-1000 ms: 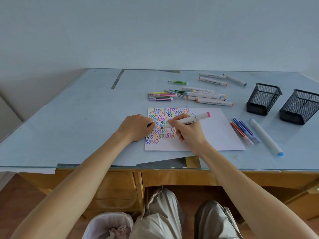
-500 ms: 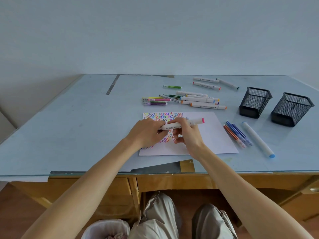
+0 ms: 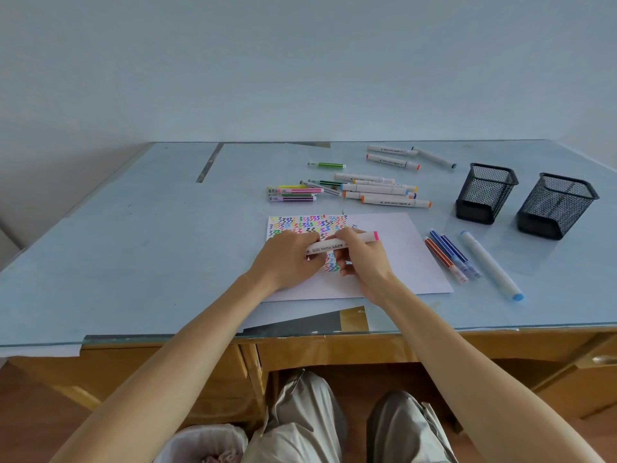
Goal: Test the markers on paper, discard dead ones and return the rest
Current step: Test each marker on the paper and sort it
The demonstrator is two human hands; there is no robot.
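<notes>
A white marker with a pink end [image 3: 337, 244] lies level above the white paper [image 3: 400, 262], which is covered in coloured zigzags at its upper left. My right hand [image 3: 362, 262] grips the marker's middle. My left hand [image 3: 287, 262] holds its left end, fingers curled round it. Several more markers [image 3: 384, 192] lie in a loose heap beyond the paper, with thin coloured pens [image 3: 293, 193] to their left. To the right of the paper lie three thin pens [image 3: 450, 259] and a fat white marker with a blue end [image 3: 489, 265].
Two black mesh pen cups [image 3: 485, 193] [image 3: 556, 205] stand at the right of the glass-topped desk [image 3: 133, 245]. Three markers [image 3: 400, 157] lie at the back. A white-lined bin [image 3: 203, 442] sits on the floor beside my knees.
My right hand lifted the pink marker off the paper and turned it level. My left hand left the paper and took hold of the marker's left end.
</notes>
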